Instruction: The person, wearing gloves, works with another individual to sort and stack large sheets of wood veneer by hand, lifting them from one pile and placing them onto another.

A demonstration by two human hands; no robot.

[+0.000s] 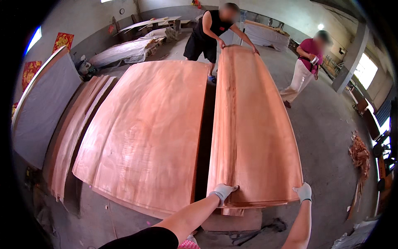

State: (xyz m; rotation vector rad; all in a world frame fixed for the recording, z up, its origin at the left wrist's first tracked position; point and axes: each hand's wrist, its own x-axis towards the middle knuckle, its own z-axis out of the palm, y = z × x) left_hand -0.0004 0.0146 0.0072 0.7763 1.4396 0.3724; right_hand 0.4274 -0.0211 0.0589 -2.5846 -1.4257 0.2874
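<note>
A long, thin reddish wood veneer sheet (265, 133) lies on the right-hand stack, its near end toward me. At that end's left part, my left hand (224, 193) in a white glove is closed on the edge, thumb on top and the other fingers partly hidden. My right hand (304, 192), also gloved, grips the near right corner, with its fingers partly out of sight. Across from me, a co-worker (217, 27) in black holds the far end with both hands. Beside this stack on the left is a wider veneer stack (145, 133), apart from both my hands.
A dark gap separates the two stacks. Narrow veneer strips (74, 137) lie farther left, near a leaning grey panel (45, 112). Another person (309, 62) in a magenta top stands at the right. Wood scraps (360, 153) and a pillar (351, 58) are on the right side.
</note>
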